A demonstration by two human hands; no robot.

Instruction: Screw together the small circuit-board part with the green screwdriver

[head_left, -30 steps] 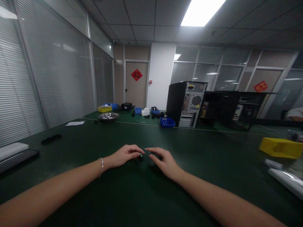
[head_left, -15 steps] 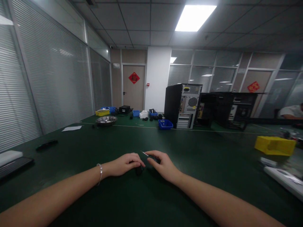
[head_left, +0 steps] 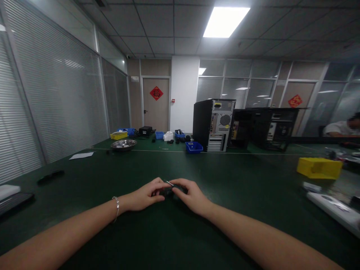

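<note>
- Left hand (head_left: 150, 195): low over the green table (head_left: 126, 170), fingers bent, forefinger reaching to the tool's tip; whether it grips anything could not be determined.
- Small dark piece (head_left: 168, 192): between the two hands, just below the metal shaft, partly hidden by fingers; outline not legible.
- Thin tool (head_left: 169, 183): bright shaft pointing left, its rear end within the right hand.
- Right hand (head_left: 192, 195): thumb and fingers closed around the tool.
- Progress: judged to be under way, tool and piece brought together at the fingertips. No finished result is evident; the portion completed and the portion outstanding could not be established, the piece being too small and shaded.
- Count at the hands: two hands, one tool, one dark piece discernible, one bracelet (head_left: 116, 208) on the left wrist.
- Count, left side: one white sheet (head_left: 81, 155), one metal dish (head_left: 123, 145).
- Count, centre: three distinct blue trays (head_left: 194, 147), one upright computer tower (head_left: 201, 125); dark casings (head_left: 275, 127) to its right overlap, number uncertain.
- Count, right side: one large yellow bin (head_left: 319, 168), one person (head_left: 337, 128) seated beyond.
</note>
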